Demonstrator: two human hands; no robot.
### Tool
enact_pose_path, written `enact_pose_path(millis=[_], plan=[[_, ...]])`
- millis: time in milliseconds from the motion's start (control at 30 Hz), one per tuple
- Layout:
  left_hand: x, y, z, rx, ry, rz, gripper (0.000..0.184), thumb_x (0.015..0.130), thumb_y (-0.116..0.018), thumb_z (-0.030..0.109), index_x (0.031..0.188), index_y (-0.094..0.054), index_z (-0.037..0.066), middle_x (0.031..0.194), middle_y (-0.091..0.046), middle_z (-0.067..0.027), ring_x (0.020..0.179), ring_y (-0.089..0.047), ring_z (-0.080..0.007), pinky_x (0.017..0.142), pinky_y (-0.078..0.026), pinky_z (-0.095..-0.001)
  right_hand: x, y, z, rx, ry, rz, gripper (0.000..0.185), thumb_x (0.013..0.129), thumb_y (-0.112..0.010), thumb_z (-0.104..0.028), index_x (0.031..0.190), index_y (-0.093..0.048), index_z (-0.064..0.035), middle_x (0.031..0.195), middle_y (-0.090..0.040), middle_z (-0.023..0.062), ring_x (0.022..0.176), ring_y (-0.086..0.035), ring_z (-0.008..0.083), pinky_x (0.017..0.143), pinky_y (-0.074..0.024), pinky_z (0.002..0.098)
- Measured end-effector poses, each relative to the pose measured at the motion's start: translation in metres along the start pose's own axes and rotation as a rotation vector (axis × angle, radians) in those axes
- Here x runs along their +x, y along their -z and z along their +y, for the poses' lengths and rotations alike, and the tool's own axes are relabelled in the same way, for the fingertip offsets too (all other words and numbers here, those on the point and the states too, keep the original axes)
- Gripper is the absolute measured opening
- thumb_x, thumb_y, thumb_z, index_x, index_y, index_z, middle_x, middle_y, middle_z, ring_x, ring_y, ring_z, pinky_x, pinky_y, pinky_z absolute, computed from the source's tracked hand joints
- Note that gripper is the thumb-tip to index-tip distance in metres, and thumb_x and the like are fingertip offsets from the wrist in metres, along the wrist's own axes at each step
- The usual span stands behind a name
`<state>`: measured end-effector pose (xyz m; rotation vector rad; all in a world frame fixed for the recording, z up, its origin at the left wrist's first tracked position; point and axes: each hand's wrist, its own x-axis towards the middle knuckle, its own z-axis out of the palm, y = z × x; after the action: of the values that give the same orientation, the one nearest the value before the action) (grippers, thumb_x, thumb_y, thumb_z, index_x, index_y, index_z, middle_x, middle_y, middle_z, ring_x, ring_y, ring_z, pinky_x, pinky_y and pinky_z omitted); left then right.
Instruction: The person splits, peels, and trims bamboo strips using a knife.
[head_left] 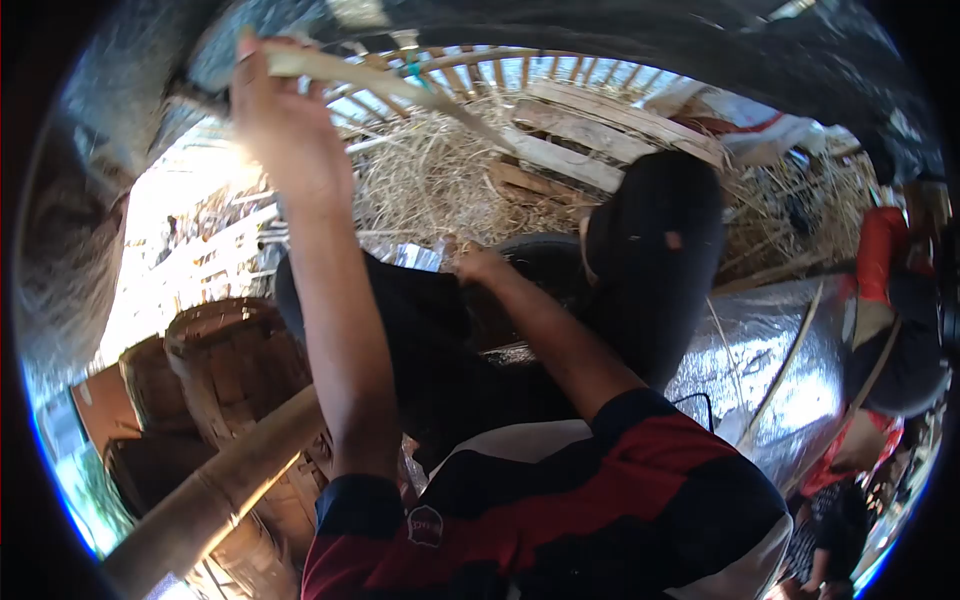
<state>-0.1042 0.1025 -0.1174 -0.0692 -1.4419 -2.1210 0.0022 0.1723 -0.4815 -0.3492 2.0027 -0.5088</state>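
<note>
My left hand [292,130] is raised at the upper left, its fingers closed around one end of a pale, flat bamboo strip [385,82]. The strip runs from the hand to the right and down, over the straw, and is blurred by motion. Lower down, my right hand [482,266] rests between my legs, its fingers curled. What it holds, if anything, cannot be made out. A dark rounded object [540,245] lies beside it, partly hidden by my arm and knee.
Straw [420,175] and wooden slats [580,135] lie ahead, before a bamboo fence [490,72]. Woven baskets [235,360] and a thick bamboo pole [220,495] stand at left. Another person's red sleeve [880,255] shows at right, near thin strips on a shiny sheet [770,350].
</note>
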Motion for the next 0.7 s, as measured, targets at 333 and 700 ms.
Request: enact_pose_path(millis=[333, 700], plan=[[-0.014, -0.015, -0.034, -0.095, -0.039, -0.351, 0.026, 0.093, -0.052, 0.025, 0.083, -0.061, 0.002, 0.068, -0.055, -0.0031, 0.064, -0.053, -0.0113, 0.062, -0.042, -0.0287, -0.02, 0.021, 0.001, 0.095, 0.093, -0.061, 0.087, 0.073, -0.075, -0.029, 0.132, -0.024, 0.0102, 0.106, -0.059, 0.0242, 0.086, -0.064, 0.0296, 0.069, -0.0541, 0.0379], [-0.08, -0.081, -0.021, 0.095, 0.046, -0.741, 0.036, 0.081, -0.067, 0.036, 0.07, -0.066, 0.002, 0.059, -0.061, -0.0077, 0.056, -0.06, -0.0128, 0.052, -0.045, -0.0288, -0.045, 0.016, 0.033, 0.283, 0.016, -0.032, 0.073, 0.075, -0.074, -0.029, 0.121, -0.03, 0.0068, 0.095, -0.056, 0.0194, 0.077, -0.06, 0.0259, 0.062, -0.0509, 0.0361]])
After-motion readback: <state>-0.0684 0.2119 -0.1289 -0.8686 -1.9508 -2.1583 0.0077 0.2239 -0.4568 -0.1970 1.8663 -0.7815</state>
